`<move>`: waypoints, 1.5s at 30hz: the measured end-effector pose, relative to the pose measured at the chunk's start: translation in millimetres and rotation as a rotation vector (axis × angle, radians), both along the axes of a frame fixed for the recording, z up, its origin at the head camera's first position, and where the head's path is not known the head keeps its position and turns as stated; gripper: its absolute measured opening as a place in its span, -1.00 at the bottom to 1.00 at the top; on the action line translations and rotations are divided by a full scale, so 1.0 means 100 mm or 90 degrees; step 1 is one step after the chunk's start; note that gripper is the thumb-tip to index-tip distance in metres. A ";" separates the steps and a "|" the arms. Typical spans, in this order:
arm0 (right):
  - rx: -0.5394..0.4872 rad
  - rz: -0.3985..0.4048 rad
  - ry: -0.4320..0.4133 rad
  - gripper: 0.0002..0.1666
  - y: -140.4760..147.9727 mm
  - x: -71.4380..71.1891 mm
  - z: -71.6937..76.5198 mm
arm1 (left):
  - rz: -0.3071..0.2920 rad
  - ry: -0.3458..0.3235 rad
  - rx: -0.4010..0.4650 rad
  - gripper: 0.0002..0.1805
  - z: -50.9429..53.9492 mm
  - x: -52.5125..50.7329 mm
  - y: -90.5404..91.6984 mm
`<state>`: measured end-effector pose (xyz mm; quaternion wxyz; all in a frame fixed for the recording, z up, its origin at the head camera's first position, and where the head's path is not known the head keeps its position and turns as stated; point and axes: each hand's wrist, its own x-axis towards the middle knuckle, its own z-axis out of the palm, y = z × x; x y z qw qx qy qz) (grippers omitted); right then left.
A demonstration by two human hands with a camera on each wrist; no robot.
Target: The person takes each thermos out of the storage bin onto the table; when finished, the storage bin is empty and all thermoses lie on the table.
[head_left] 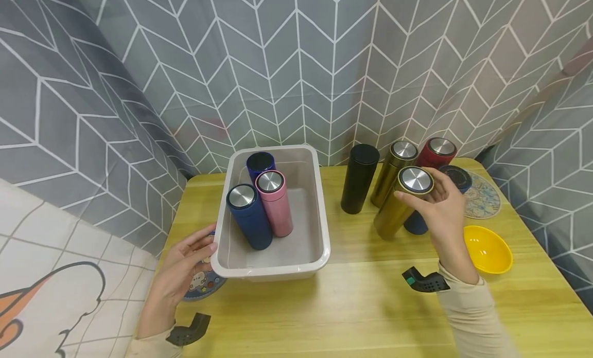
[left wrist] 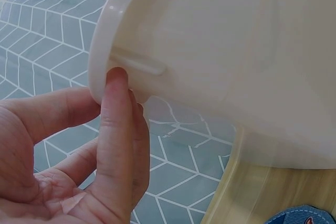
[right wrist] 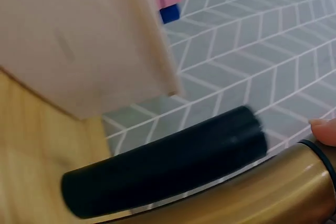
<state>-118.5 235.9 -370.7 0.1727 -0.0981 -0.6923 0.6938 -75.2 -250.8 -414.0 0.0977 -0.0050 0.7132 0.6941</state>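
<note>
My left hand (head_left: 178, 268) pinches the left rim of a white plastic bin (head_left: 273, 271); the left wrist view shows thumb and fingers on the bin's lip (left wrist: 100, 51). Three thermos bottles stand inside: a blue one (head_left: 255, 224), a pink one (head_left: 279, 214) and a darker blue one (head_left: 260, 162) behind. To the right, my right hand (head_left: 442, 206) grips a gold thermos bottle (head_left: 393, 214) around its top, below the silver lid. The bottle leans slightly. In the right wrist view its gold body (right wrist: 273, 184) lies close by a black bottle (right wrist: 168, 161).
Around the held bottle stand the black bottle (head_left: 359, 180), another gold bottle (head_left: 386, 180), a red one (head_left: 428, 155) and a blue one (head_left: 415, 224). A yellow bowl (head_left: 486, 250) and a round patterned mat (head_left: 484, 198) are farther right. A blue coaster (head_left: 199, 291) lies beside the bin.
</note>
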 end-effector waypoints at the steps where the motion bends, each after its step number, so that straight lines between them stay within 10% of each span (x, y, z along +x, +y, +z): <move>1: -0.003 -0.010 -0.005 -0.18 0.00 -0.01 -0.03 | -0.001 0.001 0.001 -0.43 0.00 0.00 0.00; 19: 0.026 -0.094 0.076 -0.23 -0.04 -0.20 -0.33 | 0.004 0.000 0.020 -0.46 -0.03 0.00 0.01; 45: 0.008 -0.104 0.080 -0.26 -0.08 -0.24 -0.40 | -0.004 0.000 0.007 -0.44 -0.02 -0.01 -0.01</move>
